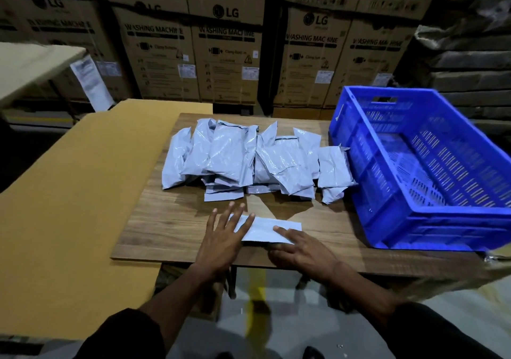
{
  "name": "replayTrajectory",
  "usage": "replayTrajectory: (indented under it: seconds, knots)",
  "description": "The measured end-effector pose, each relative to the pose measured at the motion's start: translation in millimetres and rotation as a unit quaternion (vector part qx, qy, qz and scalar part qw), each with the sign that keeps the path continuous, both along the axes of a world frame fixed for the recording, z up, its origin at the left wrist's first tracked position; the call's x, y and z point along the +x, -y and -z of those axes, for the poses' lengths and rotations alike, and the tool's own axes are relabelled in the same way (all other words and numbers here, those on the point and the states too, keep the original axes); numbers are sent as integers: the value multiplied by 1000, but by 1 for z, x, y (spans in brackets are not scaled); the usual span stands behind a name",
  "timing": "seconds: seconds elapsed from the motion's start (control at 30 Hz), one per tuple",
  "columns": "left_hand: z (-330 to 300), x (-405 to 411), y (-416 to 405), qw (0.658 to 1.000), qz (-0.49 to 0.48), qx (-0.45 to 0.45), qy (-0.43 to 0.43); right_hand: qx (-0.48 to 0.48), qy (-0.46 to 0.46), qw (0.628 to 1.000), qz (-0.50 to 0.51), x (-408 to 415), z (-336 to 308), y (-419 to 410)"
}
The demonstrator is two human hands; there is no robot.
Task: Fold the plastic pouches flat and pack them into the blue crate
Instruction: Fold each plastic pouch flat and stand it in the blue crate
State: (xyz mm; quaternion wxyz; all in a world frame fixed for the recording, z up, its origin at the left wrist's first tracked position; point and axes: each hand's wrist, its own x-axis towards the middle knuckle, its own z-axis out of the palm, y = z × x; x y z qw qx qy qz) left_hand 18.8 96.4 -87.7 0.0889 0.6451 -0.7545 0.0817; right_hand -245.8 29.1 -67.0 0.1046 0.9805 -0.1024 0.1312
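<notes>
1. Both hands lie nearest us at the table's near edge: our left hand (221, 237) is spread wide with straight fingers, pressing the left end of a folded pouch (266, 230); our right hand (301, 250) has its forefinger laid flat on the right part, its other fingers loosely bent along the near edge, gripping nothing.
2. That pouch sits as a narrow flat strip, parallel to the near edge of the table (171, 220).
3. We judge the step in hand to be flattening the fold. To do it well, we should sweep the palms outward from the middle, pushing air towards the open end, and crease the near edge firmly so it does not spring open.
4. Beyond, towards the far edge, the heap of unfolded pouches (249, 156) waits, crumpled and overlapping.
5. At the right edge stands the blue crate (359, 170), tilted, with nothing visible inside.
</notes>
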Motion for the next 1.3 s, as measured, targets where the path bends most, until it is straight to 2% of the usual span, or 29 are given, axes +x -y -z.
replayTrajectory:
  seconds: [0.1, 0.17, 0.2, 0.27, 0.33, 0.4, 0.47, 0.53, 0.6, 0.67, 0.77, 0.83, 1.0, 1.07, 1.13, 1.3]
  knots:
    - [-10, -2, -3, 995, -42, -80, -45, 69, 114, 990, 40, 16, -23, -4]
    - [-15, -1, -7, 989, -46, -120, -66, 154, 186, 968, 69, 22, -35, -8]
    - [-17, -1, -7, 988, -30, -136, -68, 220, 215, 948, 80, 22, -38, -7]
    - [-16, 1, -6, 987, 23, -144, -69, 371, 254, 884, 124, 20, -42, -2]
    - [-9, 0, -2, 990, 71, -109, -56, 471, 227, 834, 174, 17, -48, 10]
    - [5, -3, 1, 995, 77, -47, -36, 504, 163, 821, 212, 14, -52, 25]
    - [16, -7, 2, 998, 58, 17, -30, 489, 115, 828, 249, 11, -47, 39]
    - [23, -14, 2, 998, 39, 44, -30, 381, 100, 873, 287, 12, -36, 44]
    - [22, -23, 2, 999, 7, 26, -40, 276, 135, 900, 310, 20, -22, 31]
    - [19, -31, 2, 998, -9, -24, -51, 262, 160, 907, 289, 33, -8, 6]
    - [19, -39, 10, 989, 42, -98, -104, 249, 96, 922, 280, 43, 14, -15]
    - [19, -45, 20, 979, 64, -96, -166, 256, 73, 919, 292, 42, 22, -17]
    - [31, -50, 34, 978, 44, -72, -188, 290, 91, 897, 322, 51, 22, -17]
    - [28, -51, 35, 972, 26, -61, -227, 295, 91, 888, 339, 56, 23, -16]
    - [22, -54, 36, 967, 0, -46, -253, 277, 77, 894, 343, 57, 24, -18]
    - [21, -55, 33, 987, -29, -27, -157, 284, 4, 893, 349, 57, 20, -16]
